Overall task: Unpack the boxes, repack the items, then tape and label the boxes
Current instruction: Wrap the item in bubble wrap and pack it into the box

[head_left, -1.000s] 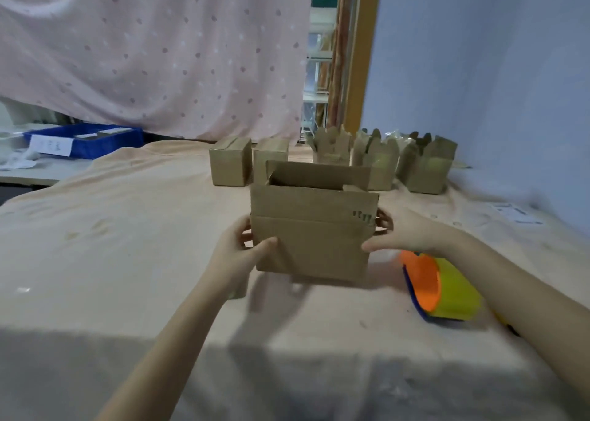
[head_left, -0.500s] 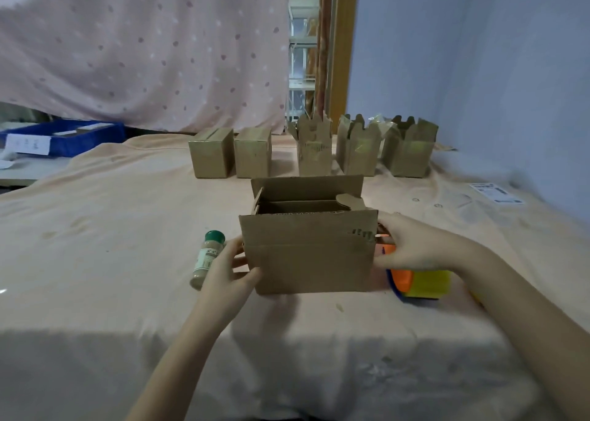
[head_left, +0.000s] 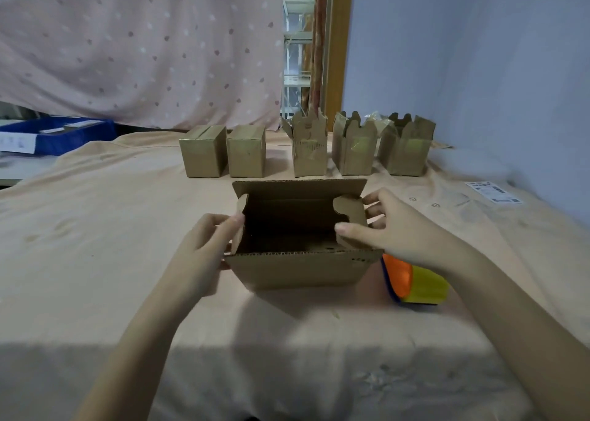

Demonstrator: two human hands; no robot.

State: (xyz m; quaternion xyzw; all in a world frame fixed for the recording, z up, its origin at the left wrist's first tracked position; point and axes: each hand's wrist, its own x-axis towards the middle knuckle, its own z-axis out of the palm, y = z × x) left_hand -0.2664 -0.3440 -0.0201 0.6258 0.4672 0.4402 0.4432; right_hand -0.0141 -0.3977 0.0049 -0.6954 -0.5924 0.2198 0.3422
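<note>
Cardboard box point(head_left: 297, 269) sits open at center of table point(head_left: 95, 229), which is covered w/ peach cloth. All flaps up; inside looks dark, contents can't be made out.

Left hand point(head_left: 204, 251) grips box's left end: thumb tip on the left side flap near its top edge, other fingers curled around the outside of that end. Right hand point(head_left: 399, 229) pinches the right side flap: thumb on the inner face, fingers spread behind the flap on the outside. Both forearms come in from bottom of frame.

Tape dispenser point(head_left: 415, 281), orange/yellow w/ blue edge, lies on its side just right of the box, partly under the right wrist; can't tell if it touches the box.

Back row along far edge of table, L to R: two closed boxes point(head_left: 220, 154) side by side, nearly touching; then three open boxes point(head_left: 354, 147) w/ flaps standing up, the first a bit apart from the closed pair. Crinkled clear plastic point(head_left: 376, 119) shows between the last two open ones.

Label sheet point(head_left: 493, 191) w/ printed text lies flat on cloth at far right, well apart from the center box. Blue bin point(head_left: 73, 135) w/ white paper tag sits off to the left, beyond the table, on another surface. Pink dotted curtain point(head_left: 143, 47) hangs behind; plain bluish wall point(head_left: 479, 53) on the right.
</note>
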